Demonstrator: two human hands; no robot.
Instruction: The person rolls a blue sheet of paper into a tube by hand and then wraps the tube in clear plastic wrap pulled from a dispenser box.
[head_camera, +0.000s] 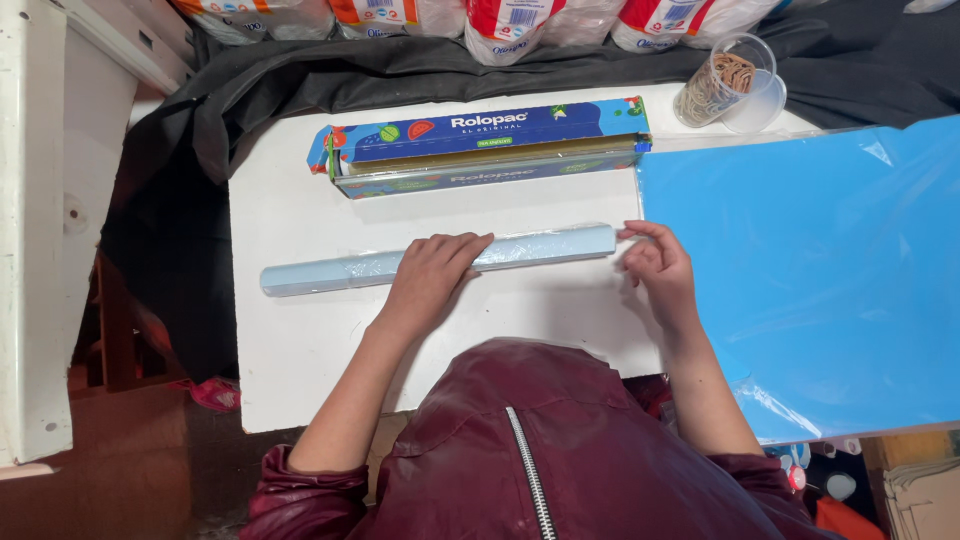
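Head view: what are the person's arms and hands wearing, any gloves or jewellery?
Both the left hand and right hand are bare, with no gloves, rings or watch visible. A glossy maroon jacket with a silver zipper is worn, its sleeves pushed up to the elbows.
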